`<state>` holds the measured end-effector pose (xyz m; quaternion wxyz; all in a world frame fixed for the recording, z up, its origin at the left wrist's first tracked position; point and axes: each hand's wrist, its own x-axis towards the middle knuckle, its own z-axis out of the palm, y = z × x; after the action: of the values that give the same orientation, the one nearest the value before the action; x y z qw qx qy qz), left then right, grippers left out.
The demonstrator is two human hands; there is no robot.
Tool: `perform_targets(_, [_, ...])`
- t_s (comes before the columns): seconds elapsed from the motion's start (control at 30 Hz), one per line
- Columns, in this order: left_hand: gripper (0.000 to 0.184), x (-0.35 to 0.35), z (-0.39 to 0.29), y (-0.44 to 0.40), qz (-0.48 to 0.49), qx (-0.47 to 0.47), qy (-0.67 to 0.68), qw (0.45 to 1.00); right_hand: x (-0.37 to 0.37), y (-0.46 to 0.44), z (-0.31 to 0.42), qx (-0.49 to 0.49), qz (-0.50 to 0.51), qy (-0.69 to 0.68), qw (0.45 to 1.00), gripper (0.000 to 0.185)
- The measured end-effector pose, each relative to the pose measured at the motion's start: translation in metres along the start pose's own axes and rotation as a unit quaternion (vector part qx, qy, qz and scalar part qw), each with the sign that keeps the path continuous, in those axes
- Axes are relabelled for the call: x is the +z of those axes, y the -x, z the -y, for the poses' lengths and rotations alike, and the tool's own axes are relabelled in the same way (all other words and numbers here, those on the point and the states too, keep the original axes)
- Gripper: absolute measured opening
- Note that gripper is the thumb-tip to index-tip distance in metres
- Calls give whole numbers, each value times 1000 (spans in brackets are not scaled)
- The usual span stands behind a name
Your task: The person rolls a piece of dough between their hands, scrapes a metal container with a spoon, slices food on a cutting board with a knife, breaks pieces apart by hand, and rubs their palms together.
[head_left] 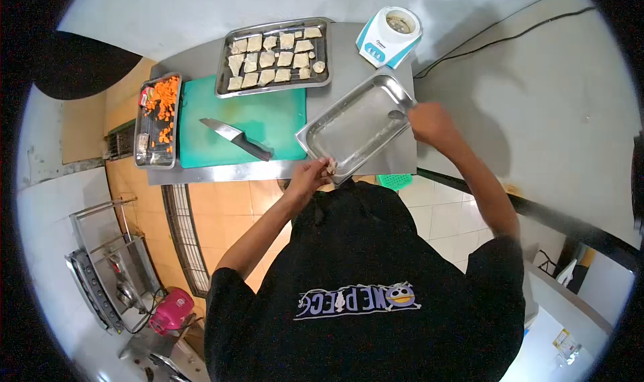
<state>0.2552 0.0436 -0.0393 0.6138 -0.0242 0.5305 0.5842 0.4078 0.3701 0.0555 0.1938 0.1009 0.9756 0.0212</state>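
Observation:
A deep steel pan [320,123] sits slanted at the counter's right front, with a thin wet-looking layer on its bottom. At its near left corner, my left hand [308,182] pinches a small pale, lumpy piece of food [331,167] between the fingertips. Over the pan's right rim, my right hand [431,123] is closed around the handle of a metal spoon [396,115], whose bowl hangs inside the pan. The handle is mostly hidden by the fingers.
A knife [235,137] lies on a green cutting board [201,103]. Behind is a tray [274,92] of flat pale pieces. A tray of chopped orange pieces [163,94] stands left, a white-and-blue appliance [391,41] back right. A black cable [510,38] runs along the wall.

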Motion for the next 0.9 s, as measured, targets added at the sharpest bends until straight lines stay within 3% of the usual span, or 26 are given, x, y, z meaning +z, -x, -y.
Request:
perform_targets(0.13, [33,7,6,0,-9,29,14,999,-10,-23,1,-86,18,73,993,12])
perform_targets(0.2, [34,7,16,1,-15,32,45,998,-9,-35,12,-133,101,115,979,18])
perform_targets(0.53, [39,11,26,1,-45,93,145,984,-25,-47,52,-148,215,73,963,30])
perform_targets(0.7, [39,10,33,0,-42,111,133,984,-4,-29,58,-107,191,-105,970,18])
perform_targets(0.83, [40,11,36,-2,-46,123,116,985,21,-9,64,-84,164,-221,958,21])
perform_targets(0.9, [38,9,36,-4,-49,132,102,985,32,-1,73,-17,144,-282,948,20])
